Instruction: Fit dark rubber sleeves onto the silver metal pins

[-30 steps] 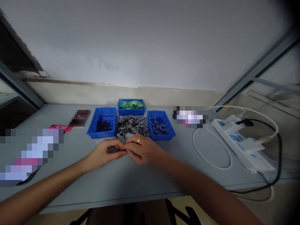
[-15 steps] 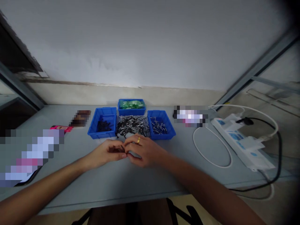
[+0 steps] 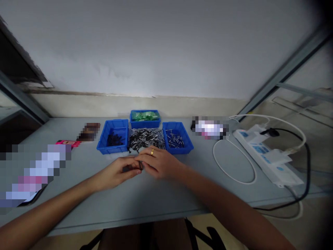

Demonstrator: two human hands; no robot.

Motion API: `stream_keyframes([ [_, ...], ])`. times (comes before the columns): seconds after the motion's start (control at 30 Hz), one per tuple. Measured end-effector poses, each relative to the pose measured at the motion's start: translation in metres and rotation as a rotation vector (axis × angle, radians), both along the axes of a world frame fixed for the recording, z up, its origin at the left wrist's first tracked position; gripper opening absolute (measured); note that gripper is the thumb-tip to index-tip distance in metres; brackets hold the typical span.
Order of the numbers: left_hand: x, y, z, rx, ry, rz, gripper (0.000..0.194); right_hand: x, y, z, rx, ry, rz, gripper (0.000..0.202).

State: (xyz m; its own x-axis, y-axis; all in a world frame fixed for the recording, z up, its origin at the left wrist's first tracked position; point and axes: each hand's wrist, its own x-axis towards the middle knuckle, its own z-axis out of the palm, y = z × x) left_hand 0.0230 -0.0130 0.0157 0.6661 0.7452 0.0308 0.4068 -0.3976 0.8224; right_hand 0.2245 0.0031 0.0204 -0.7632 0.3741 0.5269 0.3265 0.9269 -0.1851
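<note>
My left hand (image 3: 117, 173) and my right hand (image 3: 161, 163) meet over the front of the table, fingertips together. Between them shows a small dark part (image 3: 141, 165), too small to name. The left thumb and fingers pinch around it, and the right fingers, one wearing a gold ring, press at its other side. Just beyond the hands lies a pile of metal pins with dark ends (image 3: 147, 138). Left of the pile, a blue bin (image 3: 111, 149) holds small black pieces. On its right, another blue bin (image 3: 179, 150) contains loose silver pins.
A third blue bin (image 3: 145, 124) with green packets stands behind the pile. Blurred-out phones lie at the left (image 3: 39, 177) and back right (image 3: 209, 128). A white power strip (image 3: 267, 158) with plugs and looping cables occupies the right side. The wall rises behind the table.
The right fingers have shifted slightly and closed in on the left fingertips. The small dark part now shows more clearly between the hands. The view has moved a little.
</note>
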Motion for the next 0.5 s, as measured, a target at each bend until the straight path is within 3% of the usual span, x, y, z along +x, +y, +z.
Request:
stream_keyframes([
  [0.1,0.0007,0.0003,0.002,0.046,0.023,0.04,0.016,0.0014,0.0026,0.0012,0.037,-0.035,0.012,0.019],
  [0.23,-0.0001,0.0034,0.0046,0.136,0.002,0.177,0.017,0.0052,0.0064,0.0033,0.074,-0.032,-0.069,0.017],
  [0.37,-0.0031,0.0033,0.005,0.332,-0.039,0.31,0.017,0.0057,0.0062,0.0019,0.065,-0.004,-0.156,0.019],
  [0.5,-0.0062,0.0006,0.003,0.541,-0.024,0.283,0.015,0.0022,0.0011,-0.0002,0.018,0.019,-0.215,0.018],
])
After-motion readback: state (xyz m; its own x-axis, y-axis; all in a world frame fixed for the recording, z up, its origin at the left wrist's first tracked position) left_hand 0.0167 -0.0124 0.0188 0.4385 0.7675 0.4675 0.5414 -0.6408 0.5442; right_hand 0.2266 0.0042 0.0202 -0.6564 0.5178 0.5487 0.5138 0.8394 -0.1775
